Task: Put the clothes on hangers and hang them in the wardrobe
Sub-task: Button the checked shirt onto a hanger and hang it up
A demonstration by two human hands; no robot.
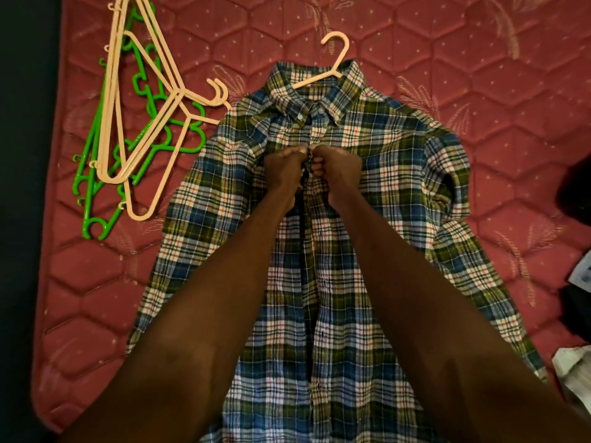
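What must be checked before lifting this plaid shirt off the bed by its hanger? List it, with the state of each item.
1. Hanger inside the shirt: ok. The cream hanger has its hook out past the collar, its arms under the plaid shirt.
2. Collar button fastened: ok.
3. Chest button done: cannot tell. The left hand and right hand pinch the placket there and hide it.
4. Lower front closed: not ok. A dark gap runs down the placket.
5. Hands free for the hook: not ok, both grip the cloth.
6. Spare hangers apart from the shirt: not ok, one cream arm reaches its shoulder.
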